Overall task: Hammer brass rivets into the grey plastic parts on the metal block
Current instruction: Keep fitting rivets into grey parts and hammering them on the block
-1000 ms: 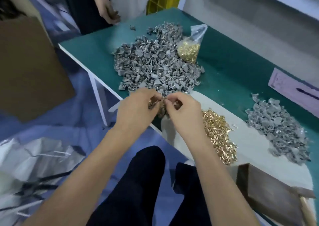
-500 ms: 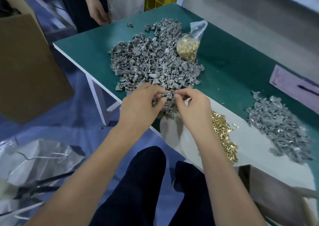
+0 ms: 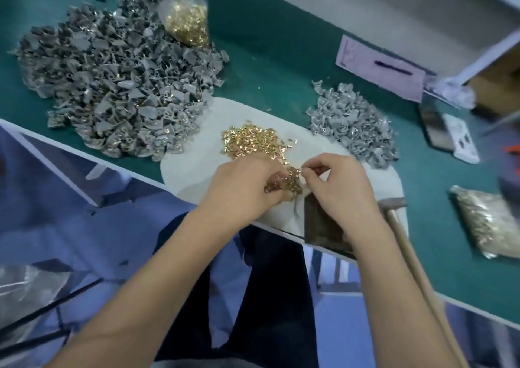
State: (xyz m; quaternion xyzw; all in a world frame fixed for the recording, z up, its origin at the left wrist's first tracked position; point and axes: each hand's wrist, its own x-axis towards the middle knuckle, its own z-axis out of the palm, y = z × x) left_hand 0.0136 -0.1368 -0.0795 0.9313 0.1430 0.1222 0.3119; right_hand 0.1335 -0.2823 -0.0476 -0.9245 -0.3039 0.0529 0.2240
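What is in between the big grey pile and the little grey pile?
In the head view, the loose heap of brass rivets on the white mat lies between the big grey pile and the little grey pile.

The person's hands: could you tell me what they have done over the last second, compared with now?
Both hands moved from the edge of the big grey parts pile rightward to the loose brass rivets by the metal block. The left hand now holds a cluster of rivets; the right hand pinches something small, perhaps a rivet. The hammer lies untouched, and the piles look unchanged.
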